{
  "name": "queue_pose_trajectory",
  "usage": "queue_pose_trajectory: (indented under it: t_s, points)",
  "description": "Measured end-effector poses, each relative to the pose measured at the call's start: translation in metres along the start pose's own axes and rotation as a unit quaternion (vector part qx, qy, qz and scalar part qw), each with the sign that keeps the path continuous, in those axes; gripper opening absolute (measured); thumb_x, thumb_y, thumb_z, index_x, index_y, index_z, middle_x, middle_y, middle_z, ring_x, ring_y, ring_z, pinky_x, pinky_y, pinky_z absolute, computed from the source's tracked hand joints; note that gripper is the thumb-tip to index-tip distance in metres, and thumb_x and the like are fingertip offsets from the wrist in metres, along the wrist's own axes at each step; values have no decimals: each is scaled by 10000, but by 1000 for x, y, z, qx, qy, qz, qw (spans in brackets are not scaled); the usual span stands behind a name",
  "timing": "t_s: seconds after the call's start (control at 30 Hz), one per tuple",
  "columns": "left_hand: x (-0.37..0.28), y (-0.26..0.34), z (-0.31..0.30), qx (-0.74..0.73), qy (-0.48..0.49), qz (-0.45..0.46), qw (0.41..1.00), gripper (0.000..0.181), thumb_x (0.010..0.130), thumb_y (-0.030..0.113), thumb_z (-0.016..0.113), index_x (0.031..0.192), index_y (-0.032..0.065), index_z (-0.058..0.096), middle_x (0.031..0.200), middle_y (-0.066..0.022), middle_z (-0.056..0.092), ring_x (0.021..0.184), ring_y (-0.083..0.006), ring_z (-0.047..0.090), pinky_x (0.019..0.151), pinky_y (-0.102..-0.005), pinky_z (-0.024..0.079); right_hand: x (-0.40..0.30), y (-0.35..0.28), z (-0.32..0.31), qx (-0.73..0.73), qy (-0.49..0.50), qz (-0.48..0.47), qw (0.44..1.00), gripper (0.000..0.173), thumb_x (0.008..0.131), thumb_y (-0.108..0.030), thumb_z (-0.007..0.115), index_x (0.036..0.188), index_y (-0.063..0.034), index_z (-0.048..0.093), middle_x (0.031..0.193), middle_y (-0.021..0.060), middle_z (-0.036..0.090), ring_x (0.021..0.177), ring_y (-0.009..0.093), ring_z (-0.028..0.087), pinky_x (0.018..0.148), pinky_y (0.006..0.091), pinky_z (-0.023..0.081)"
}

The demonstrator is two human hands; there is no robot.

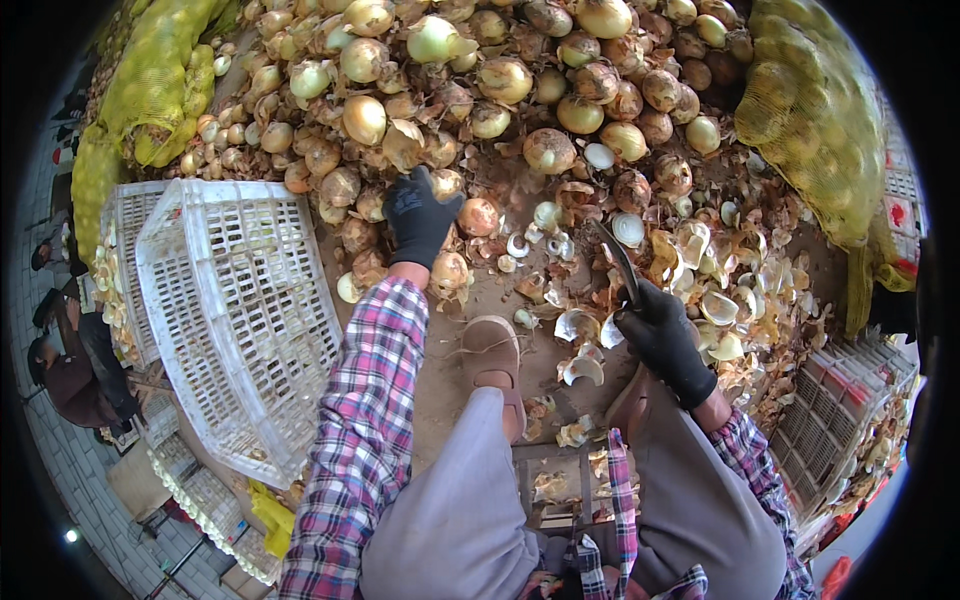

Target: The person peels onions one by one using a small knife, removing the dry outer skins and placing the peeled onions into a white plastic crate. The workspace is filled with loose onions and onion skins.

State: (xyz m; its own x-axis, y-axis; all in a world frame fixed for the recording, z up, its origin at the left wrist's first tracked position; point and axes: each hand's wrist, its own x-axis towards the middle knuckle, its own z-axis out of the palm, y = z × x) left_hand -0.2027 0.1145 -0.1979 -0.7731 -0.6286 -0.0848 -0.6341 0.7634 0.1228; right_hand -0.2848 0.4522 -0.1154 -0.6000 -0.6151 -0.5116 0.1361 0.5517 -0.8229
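Note:
My left hand (420, 214), in a black glove, reaches to the near edge of a large heap of onions (364, 120). Its fingers touch or lie just beside an onion (445, 184) and a loose skin-covered onion (403, 144); the glove hides whether it grips either. In my right hand (664, 337), also gloved in black, is a curved knife (619, 259), its dark blade pointing up and left above the floor. Cut onion pieces (628, 229) and peeled skins (720, 307) lie around the blade and to its right.
A white plastic crate (240, 300) stands tilted at the left. Yellow mesh sacks of onions (154, 82) flank the heap, with another sack (814, 112) at right. A second crate (825, 420) is at lower right. Another person (75, 382) sits at far left. My shoes rest on the floor among skins.

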Motion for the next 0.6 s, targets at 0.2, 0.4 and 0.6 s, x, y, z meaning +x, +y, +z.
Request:
queue_pose_trajectory:
  t_s: [0.2, 0.4, 0.6]
  points:
    - [-42, 47, -52, -542, -100, -50, 833, 556, 768, 451, 746, 1041, 27, 509, 914, -57, 550, 815, -136, 556, 706, -245, 476, -1, -14, -9, -131, 32, -179, 975, 497, 807, -117, 644, 1284, -61, 517, 841, 131, 617, 680, 295, 598, 612, 366, 497]
    - [-101, 133, -98, -723, -270, -62, 632, 353, 827, 124, 635, 1120, 11, 474, 1035, -62, 579, 933, -121, 590, 799, -245, 513, 2, -35, -12, -301, 130, -304, 894, 523, 766, -107, 619, 1264, -13, 489, 805, 115, 605, 640, 268, 625, 509, 387, 486]
    - [-114, 158, -84, -764, -267, -63, 584, 334, 786, 30, 659, 1069, 32, 481, 978, -64, 591, 874, -139, 617, 777, -269, 535, -9, -40, -25, -365, 141, -288, 874, 494, 794, -94, 599, 1258, 27, 484, 844, 146, 618, 692, 279, 638, 551, 384, 499]
